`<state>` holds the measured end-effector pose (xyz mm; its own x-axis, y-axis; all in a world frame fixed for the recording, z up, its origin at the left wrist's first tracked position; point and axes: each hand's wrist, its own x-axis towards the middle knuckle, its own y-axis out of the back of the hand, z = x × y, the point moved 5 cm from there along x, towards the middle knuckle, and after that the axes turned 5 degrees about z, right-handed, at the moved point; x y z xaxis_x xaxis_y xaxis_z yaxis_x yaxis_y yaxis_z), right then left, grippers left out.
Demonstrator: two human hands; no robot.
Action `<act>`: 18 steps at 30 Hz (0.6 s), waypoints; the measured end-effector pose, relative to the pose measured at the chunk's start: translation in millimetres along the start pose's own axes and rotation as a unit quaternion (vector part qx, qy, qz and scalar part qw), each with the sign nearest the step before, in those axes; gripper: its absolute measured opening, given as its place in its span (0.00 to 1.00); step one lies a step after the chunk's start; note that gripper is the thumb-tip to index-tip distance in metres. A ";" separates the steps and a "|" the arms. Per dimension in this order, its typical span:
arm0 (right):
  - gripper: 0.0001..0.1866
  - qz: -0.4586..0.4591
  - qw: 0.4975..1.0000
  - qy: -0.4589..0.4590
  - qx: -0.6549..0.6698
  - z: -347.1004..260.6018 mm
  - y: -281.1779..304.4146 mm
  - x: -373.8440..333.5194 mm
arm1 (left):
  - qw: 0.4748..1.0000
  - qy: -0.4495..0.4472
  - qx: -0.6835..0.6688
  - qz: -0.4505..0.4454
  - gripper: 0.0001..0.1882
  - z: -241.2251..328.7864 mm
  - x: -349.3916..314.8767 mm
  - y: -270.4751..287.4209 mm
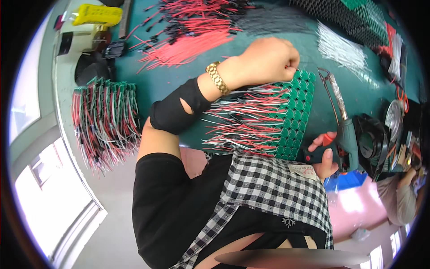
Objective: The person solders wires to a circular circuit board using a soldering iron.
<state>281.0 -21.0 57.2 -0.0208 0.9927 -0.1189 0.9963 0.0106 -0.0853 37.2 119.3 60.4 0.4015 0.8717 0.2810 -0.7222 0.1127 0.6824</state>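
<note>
My left hand (pixel 268 60), with a gold watch (pixel 217 77) and a black sleeve at the wrist, is closed at the far edge of a green panel of small round circuit boards (pixel 295 112). Whatever its fingers pinch is hidden. Rows of red, white and black wires (pixel 251 119) stick out from the panel's left side. Partly hidden, my right hand (pixel 327 168) wraps round the handle of a dark soldering gun (pixel 347 143). The gun stands right of the panel, its metal tip pointing away from me and apart from the boards.
A stack of wired boards (pixel 107 121) sits at the left table edge. Red wires (pixel 188 47), black wires (pixel 273 21) and white wires (pixel 342 47) lie at the back. Bare panels (pixel 358 22) are piled far right. A black fan (pixel 371 143) stands beside the gun. Another person (pixel 396 197) is at right.
</note>
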 end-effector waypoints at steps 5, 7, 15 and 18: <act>0.25 -0.006 0.999 0.031 -0.007 1.6 -1.4 5.9 | 0.971 0.076 0.202 0.099 0.07 -18.5 0.6 78.3; 0.22 0.058 0.998 0.037 0.009 -3.8 -3.7 6.1 | 0.939 0.127 0.294 0.127 0.08 -43.2 -5.8 103.7; 0.21 0.062 0.998 0.020 0.008 -2.2 -5.6 0.8 | 0.918 0.021 0.261 0.298 0.06 -37.0 -18.8 124.4; 0.21 0.065 0.997 0.032 0.027 -1.2 -2.3 3.1 | 0.940 0.059 -0.014 0.335 0.06 -5.8 -21.5 121.5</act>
<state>278.8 -17.8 58.2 0.1153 0.9910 -0.0684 0.9842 -0.1233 -0.1273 -62.5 117.0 133.3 -0.2129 0.7975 0.5645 -0.8058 -0.4701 0.3601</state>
